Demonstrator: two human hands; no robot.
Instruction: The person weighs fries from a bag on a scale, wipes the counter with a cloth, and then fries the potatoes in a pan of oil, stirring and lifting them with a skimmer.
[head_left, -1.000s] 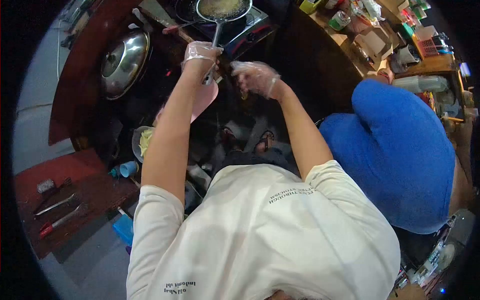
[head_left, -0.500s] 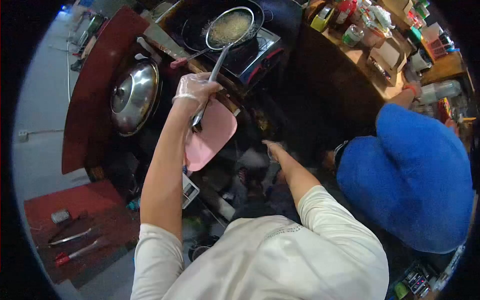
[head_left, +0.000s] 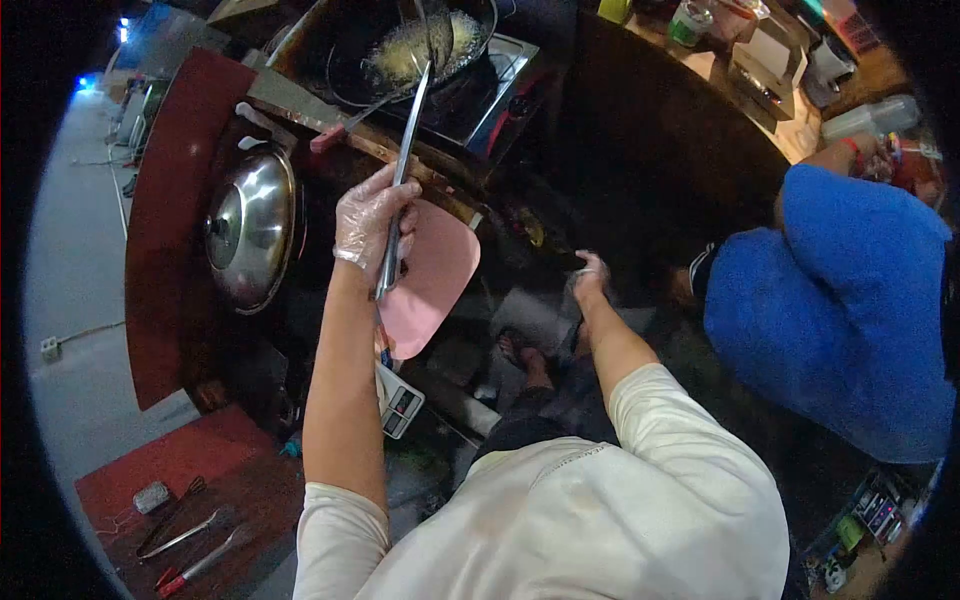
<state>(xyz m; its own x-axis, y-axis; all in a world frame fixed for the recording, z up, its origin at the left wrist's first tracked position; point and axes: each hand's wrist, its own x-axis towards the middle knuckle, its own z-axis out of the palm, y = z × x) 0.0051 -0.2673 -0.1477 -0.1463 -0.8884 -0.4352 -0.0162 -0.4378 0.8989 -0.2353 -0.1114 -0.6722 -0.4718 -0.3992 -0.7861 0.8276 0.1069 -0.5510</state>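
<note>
My left hand point(head_left: 375, 215), in a clear plastic glove, is closed around the long metal handle of a strainer point(head_left: 437, 30). The strainer is tilted nearly edge-on over a dark wok point(head_left: 345, 75), where pale food bubbles in oil. A utensil with a red handle point(head_left: 328, 138) lies across the wok's near rim. Beneath my left hand is a pink board or tray point(head_left: 440, 265). My right hand point(head_left: 592, 278) hangs low over the dark floor area, fingers apart and loosely bent, with nothing visible in it.
A domed metal lid point(head_left: 255, 235) stands on the left. Tongs point(head_left: 200, 565) lie on a red table point(head_left: 215, 455). A digital scale point(head_left: 402, 405) is below the pink piece. A person in a blue shirt point(head_left: 830, 310) works at the right counter, beside an open box point(head_left: 765, 70).
The strainer, earlier face-up over the wok, has turned nearly edge-on. My left hand has shifted slightly down. My right hand has moved right and its fingers have bent. The view has shifted.
</note>
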